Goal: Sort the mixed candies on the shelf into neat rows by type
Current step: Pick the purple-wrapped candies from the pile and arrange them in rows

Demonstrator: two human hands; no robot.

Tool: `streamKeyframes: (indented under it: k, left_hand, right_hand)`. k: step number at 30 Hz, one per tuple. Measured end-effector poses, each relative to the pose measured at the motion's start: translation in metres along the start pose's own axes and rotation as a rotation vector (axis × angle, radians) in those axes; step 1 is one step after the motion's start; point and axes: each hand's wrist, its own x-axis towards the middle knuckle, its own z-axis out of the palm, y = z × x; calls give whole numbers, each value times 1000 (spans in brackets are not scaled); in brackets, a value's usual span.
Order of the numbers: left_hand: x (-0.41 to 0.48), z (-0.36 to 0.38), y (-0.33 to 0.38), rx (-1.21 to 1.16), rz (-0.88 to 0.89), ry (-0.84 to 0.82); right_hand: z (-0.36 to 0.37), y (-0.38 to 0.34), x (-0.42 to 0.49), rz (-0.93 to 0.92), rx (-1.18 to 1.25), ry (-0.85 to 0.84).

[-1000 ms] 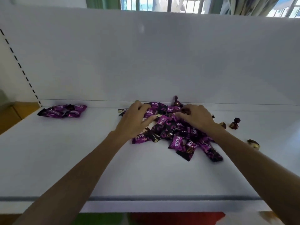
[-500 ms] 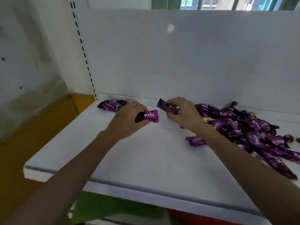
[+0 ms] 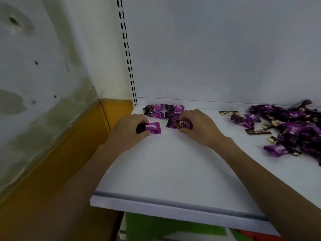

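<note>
My left hand (image 3: 129,132) pinches a purple KISS candy (image 3: 152,127) just above the white shelf (image 3: 173,171). To its right, my right hand (image 3: 199,127) pinches a second purple KISS candy (image 3: 180,124) at the same depth. Behind both hands, a small group of purple KISS candies (image 3: 163,110) lies in the shelf's back left corner. The mixed candy pile (image 3: 291,126) spreads over the right side, mostly purple wrappers with a few cream-and-brown bars (image 3: 228,113) among them.
The shelf's white back panel (image 3: 217,49) rises behind the candies, with a slotted upright (image 3: 127,54) at its left end. Left of the shelf stands a stained wall with a yellow base (image 3: 52,162). The shelf's front edge (image 3: 173,204) runs across below.
Both hands each took a purple candy out of the pile and carried it left across the shelf to just in front of the corner group. My view swung left with them.
</note>
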Motion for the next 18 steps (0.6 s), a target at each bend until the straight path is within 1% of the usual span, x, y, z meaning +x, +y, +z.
streamKeyframes:
  k: [6,10,18]
  left_hand:
    - [9,15,-18,-43,46,1]
    - [21,21,-21,-12,84,-9]
    - [37,28,-26,46,83,26]
  right_hand:
    - [25,-11,7,90,1,23]
    - [29,-7,14,173,18,24]
    - [35,-4,21,208,33,47]
